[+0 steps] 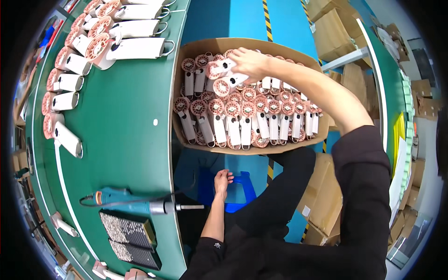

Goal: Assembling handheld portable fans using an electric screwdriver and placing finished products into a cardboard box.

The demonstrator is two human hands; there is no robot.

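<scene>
My right hand (249,65) reaches over a large open cardboard box (275,49), closed around the white handles of two handheld fans (225,87). Their round pink heads point left, above the other fans. Rows of similar pink-and-white fans (233,109) fill the box, many with handles pointing toward me and loops at the ends. My fingertips are partly hidden behind the handles. Lower down, between the bench and my leg, my left hand (223,181) hangs with its fingers curled and nothing visible in them. Beside it is a blue plastic stool-like frame (249,191).
On the green bench (135,154) at left, more handheld fans (135,48) lie in rows. A teal electric screwdriver (126,200) lies with its bit past the bench edge. Near it sits a black screw tray (149,259). Cardboard boxes (322,191) stand at right.
</scene>
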